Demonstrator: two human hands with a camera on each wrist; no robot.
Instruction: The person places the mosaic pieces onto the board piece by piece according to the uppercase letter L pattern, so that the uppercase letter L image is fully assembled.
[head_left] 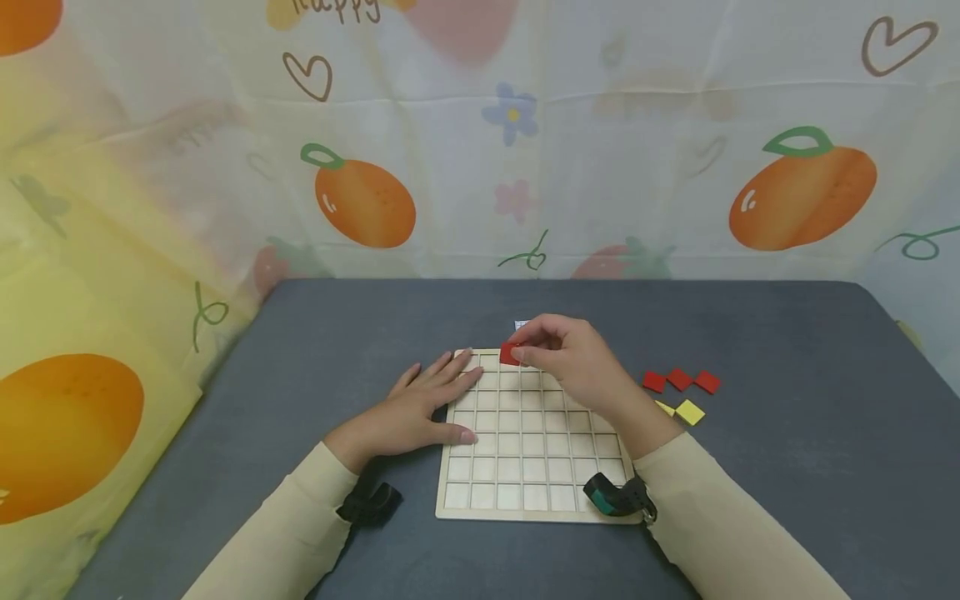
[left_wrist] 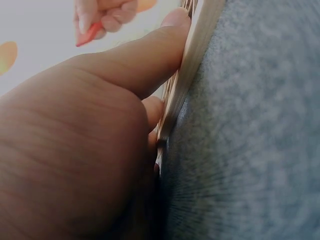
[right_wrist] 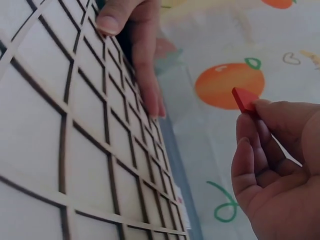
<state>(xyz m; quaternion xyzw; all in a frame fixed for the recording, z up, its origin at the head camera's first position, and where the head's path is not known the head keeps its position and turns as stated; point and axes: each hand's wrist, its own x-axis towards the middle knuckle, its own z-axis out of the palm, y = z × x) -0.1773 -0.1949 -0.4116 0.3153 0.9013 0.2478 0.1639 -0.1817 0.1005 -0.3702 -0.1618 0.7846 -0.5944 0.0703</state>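
Note:
A pale wooden grid board (head_left: 442,504) with square cells lies flat on the dark grey table. My left hand (head_left: 420,412) rests on its left edge with fingers spread, the thumb lying across the edge in the left wrist view. Between thumb and fingers, my right hand (head_left: 573,358) pinches a red square tile (head_left: 509,354) over the board's far edge. In the right wrist view the red tile (right_wrist: 245,100) is held up apart from the grid.
Right of the board lie several red tiles (head_left: 680,380), with yellow tiles (head_left: 690,412) nearer me. A small white printed piece (head_left: 521,325) sits behind the board, partly hidden by the right hand. A patterned cloth (head_left: 450,167) hangs behind the table.

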